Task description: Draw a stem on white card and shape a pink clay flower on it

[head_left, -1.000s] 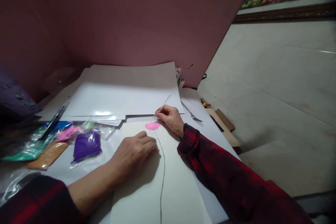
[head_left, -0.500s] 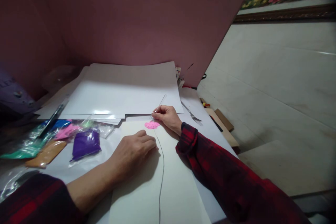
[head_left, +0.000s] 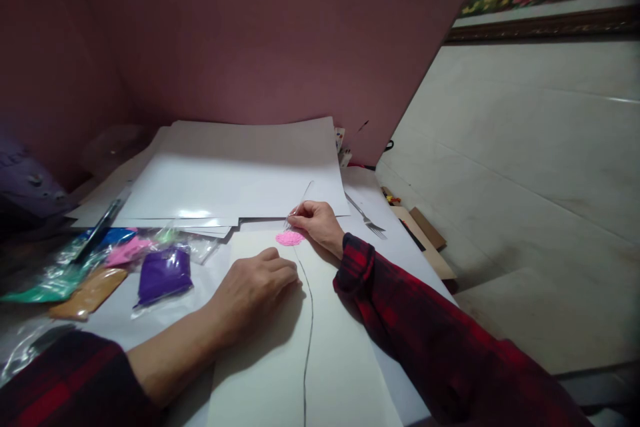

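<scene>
My right hand [head_left: 320, 221] pinches a clear plastic fork [head_left: 306, 195], its tines just above a round pink clay patch [head_left: 289, 239]. That patch has a roughened surface and sits near the top of a cream sheet of paper [head_left: 345, 360]. A dark drawn line [head_left: 311, 320] curves down the sheet from the pink patch. My left hand [head_left: 263, 278] rests on the paper left of the line, fingers curled in, fingertips mostly hidden, with nothing seen in them.
Left of the paper lie bags of clay, among them a purple packet [head_left: 164, 275] and a brown packet [head_left: 89, 292], with a dark pen [head_left: 97, 230] over others. White sheets [head_left: 240, 167] are stacked behind. A metal fork [head_left: 367, 219] lies at right, near cardboard [head_left: 427, 230].
The plastic fork and my right hand have shifted very slightly left, with the fork's tines lifting a little off the pink clay. My left hand stays in place.
</scene>
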A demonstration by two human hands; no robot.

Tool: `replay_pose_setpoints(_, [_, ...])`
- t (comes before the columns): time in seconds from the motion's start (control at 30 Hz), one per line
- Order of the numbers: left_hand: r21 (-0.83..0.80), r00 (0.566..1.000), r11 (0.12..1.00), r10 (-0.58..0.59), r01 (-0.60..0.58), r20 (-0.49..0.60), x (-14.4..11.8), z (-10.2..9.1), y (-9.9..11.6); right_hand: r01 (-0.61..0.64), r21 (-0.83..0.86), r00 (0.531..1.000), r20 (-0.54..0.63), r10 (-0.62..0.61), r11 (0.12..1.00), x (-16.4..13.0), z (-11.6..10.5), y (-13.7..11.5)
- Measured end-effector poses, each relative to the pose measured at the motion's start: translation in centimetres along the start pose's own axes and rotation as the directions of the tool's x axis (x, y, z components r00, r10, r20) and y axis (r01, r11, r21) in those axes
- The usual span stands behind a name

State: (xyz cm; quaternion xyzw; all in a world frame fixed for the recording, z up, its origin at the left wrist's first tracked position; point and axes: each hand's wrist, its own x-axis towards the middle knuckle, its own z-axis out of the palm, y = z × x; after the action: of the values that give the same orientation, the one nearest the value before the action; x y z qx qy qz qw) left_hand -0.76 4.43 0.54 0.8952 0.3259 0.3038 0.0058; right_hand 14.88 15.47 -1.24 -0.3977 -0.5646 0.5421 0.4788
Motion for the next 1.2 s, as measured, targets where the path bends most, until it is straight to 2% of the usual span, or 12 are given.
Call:
replay_pose_setpoints(0.27, [-0.004, 1.0, 1.0, -0.005, 0.005, 0.002, -0.01, -0.04, -0.01, -0.007, 0.065, 1.0, -0.002, 0.007, 0.998, -0.08, 0.28, -0.02])
replay_pose_setpoints(0.47, [-0.003, 1.0, 1.0, -0.009, 0.01, 0.011, 0.04, -0.09, 0.0, -0.011, 0.025, 1.0, -0.019, 0.012, 1.0, 0.13, 0.12, 0.02])
replay_pose_setpoints(0.63, [-0.006, 1.0, 1.0, -0.011, 0.011, 0.009, 0.03, -0.12, -0.01, -0.032, 0.077, 0.999, -0.02, 0.034, 0.997, 0.0, 0.03, -0.3])
replay_pose_setpoints(1.0, [-0.024, 1.0, 1.0, -0.008, 0.008, -0.021, 0.02, -0.06, 0.01, 0.002, 0.046, 1.0, -0.01, -0.002, 0.999, 0.0, 0.26, -0.01])
replay_pose_setpoints(1.2, [-0.027, 1.0, 1.0, -0.013, 0.012, -0.023, 0.04, -0.01, 0.01, -0.012, 0.092, 1.0, -0.013, 0.013, 0.996, -0.09, 0.41, -0.1])
